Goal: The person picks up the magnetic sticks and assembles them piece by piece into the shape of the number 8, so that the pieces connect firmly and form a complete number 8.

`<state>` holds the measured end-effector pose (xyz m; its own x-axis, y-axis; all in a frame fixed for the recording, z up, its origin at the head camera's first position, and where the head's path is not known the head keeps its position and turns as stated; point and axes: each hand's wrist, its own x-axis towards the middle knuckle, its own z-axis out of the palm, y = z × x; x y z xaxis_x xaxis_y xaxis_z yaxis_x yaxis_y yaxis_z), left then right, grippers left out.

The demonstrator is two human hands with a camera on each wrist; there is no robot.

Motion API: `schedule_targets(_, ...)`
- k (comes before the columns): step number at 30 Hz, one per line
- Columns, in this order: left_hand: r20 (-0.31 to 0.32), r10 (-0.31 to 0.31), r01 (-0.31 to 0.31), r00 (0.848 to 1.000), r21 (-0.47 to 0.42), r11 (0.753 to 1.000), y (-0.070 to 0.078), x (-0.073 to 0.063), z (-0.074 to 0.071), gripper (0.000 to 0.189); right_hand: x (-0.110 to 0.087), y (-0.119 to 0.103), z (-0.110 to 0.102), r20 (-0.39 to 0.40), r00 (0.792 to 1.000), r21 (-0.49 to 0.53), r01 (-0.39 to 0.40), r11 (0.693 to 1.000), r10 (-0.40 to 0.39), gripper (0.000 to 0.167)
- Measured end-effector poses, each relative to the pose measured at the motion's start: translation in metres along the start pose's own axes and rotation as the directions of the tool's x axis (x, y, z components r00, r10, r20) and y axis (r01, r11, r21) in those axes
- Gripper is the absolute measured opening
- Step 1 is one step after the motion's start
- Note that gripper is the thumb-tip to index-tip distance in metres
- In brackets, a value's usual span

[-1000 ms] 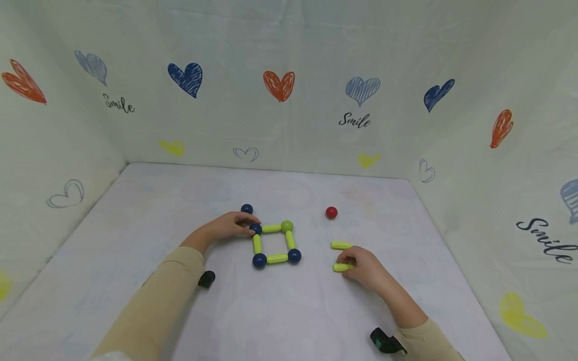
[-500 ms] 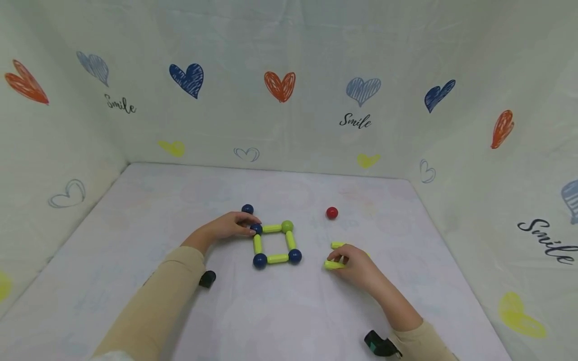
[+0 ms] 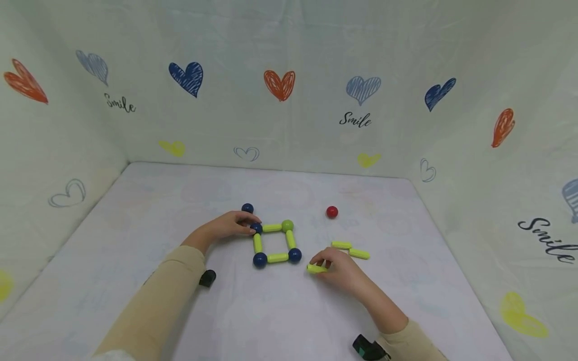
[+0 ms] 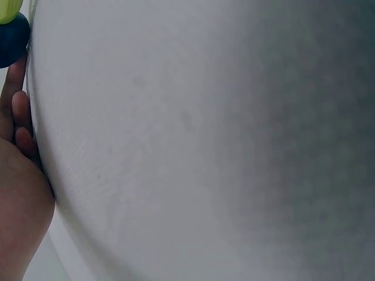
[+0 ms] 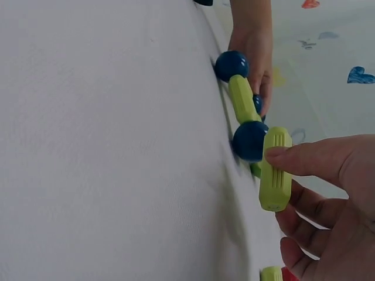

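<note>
Four-sided and flat on the table, a frame of yellow-green magnetic rods (image 3: pixel 277 257) joins dark blue balls (image 3: pixel 259 259) and one green ball (image 3: pixel 287 225). At its back left corner my left hand (image 3: pixel 226 226) pinches a blue corner ball (image 3: pixel 256 228) between thumb and fingers; the left wrist view shows only part of that hand, at its left edge. My right hand (image 3: pixel 342 271) pinches a loose yellow-green rod (image 5: pixel 275 181) between thumb and fingers, to the right of the frame's front right ball (image 3: pixel 295 255).
Two more yellow-green rods (image 3: pixel 359 254) lie behind my right hand. A red ball (image 3: pixel 332 212) rests farther back on the right, and a spare blue ball (image 3: pixel 247 208) lies just behind my left hand. Cloth walls (image 3: pixel 311 140) with printed hearts surround the white table (image 3: pixel 203 175).
My right hand has moved left toward the frame, carrying the rod away from the other two, which now show behind it. The left hand stays on the corner ball.
</note>
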<state>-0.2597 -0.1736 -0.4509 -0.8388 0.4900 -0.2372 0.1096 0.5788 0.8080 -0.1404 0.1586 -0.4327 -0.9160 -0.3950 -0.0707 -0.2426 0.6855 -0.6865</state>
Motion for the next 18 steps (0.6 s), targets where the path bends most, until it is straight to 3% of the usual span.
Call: schedule_targets(18,0.003,-0.008,0.008,1.000,0.011,1.000,0.000,0.000,-0.001,0.034,0.012,-0.022,0.016,0.093,0.991,0.038,0.089,0.995,-0.093,0.027)
